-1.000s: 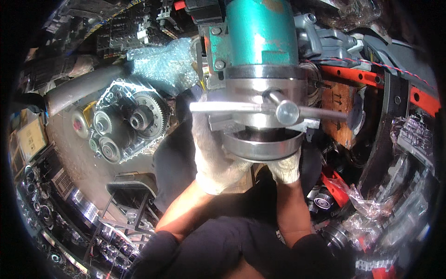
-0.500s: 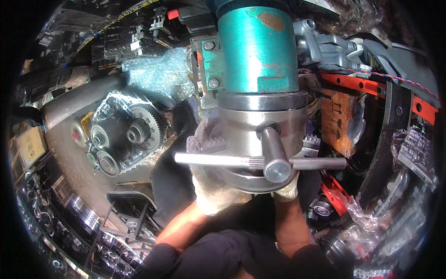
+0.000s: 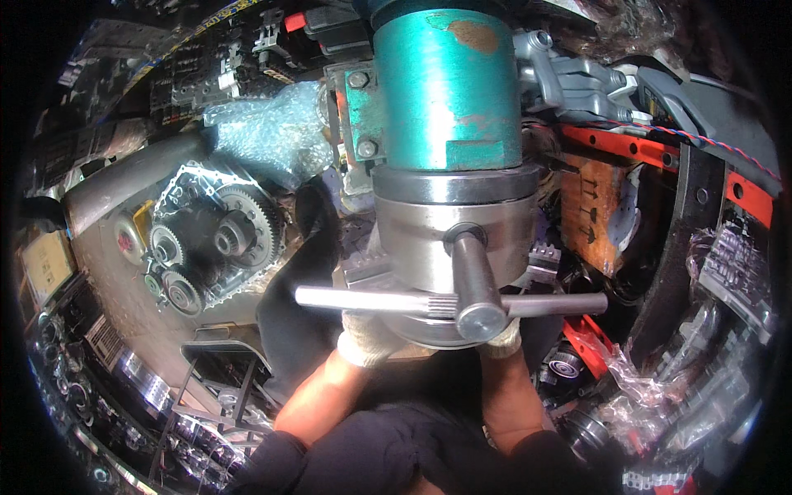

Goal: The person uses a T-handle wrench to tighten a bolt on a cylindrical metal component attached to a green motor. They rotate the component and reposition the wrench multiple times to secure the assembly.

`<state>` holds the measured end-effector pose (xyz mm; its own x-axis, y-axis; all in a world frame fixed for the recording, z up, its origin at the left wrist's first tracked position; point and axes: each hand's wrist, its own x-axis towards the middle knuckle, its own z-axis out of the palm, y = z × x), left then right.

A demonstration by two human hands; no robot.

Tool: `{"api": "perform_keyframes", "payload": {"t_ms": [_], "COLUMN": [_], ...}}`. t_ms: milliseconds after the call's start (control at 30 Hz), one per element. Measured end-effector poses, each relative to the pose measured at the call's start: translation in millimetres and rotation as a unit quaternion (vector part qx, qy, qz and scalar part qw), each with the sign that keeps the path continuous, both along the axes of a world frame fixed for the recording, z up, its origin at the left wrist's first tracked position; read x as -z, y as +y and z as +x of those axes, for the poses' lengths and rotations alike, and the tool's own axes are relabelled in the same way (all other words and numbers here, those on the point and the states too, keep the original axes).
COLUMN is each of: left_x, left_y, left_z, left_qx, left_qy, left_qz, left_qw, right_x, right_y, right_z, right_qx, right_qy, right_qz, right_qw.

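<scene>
In front of me a steel lathe chuck (image 3: pixel 412 235) hangs below a green-painted cylinder (image 3: pixel 445 91) with scuffed, rusty patches. A T-handled chuck key (image 3: pixel 474 276) sticks out of its front, its crossbar spanning the chuck's lower part. Toothed jaws (image 3: pixel 370 269) show at both sides. My left hand (image 3: pixel 364 337), in a whitish glove, reaches under the chuck's lower left edge. My right hand (image 3: pixel 503 340), gloved too, is at the lower right edge. The chuck and crossbar hide the fingers of both hands, so what they hold cannot be seen.
An open gear housing (image 3: pixel 216 239) with several gears stands at left, near bubble wrap (image 3: pixel 272 132). A black metal-framed stool (image 3: pixel 219 355) is below it. On the right are a wooden block (image 3: pixel 590 210), an orange-red beam (image 3: pixel 619 144) and plastic-wrapped parts (image 3: pixel 701 388).
My left hand has drawn down and inward under the chuck, so its greyish fingers no longer show beside it and the left jaw is more exposed. The whole view has shifted slightly.
</scene>
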<state>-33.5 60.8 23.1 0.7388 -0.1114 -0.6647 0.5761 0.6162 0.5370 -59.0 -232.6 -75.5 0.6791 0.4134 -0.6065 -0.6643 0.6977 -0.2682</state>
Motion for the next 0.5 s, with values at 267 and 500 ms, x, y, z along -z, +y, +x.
{"api": "perform_keyframes", "payload": {"t_ms": [267,500], "left_x": [-2.5,-13.4], "left_y": [4.2,13.1], "left_z": [20.5,21.7], "left_qx": [-0.053,-0.083], "left_qy": [0.043,0.076], "left_qz": [-0.040,-0.041], "left_qw": [0.997,0.993], "right_x": [-75.3,-73.5], "right_y": [71.6,71.1], "right_z": [57.7,67.0], "right_qx": [0.055,0.111], "right_qy": [-0.065,0.002], "right_qz": [0.095,0.303], "right_qw": [0.992,0.946]}}
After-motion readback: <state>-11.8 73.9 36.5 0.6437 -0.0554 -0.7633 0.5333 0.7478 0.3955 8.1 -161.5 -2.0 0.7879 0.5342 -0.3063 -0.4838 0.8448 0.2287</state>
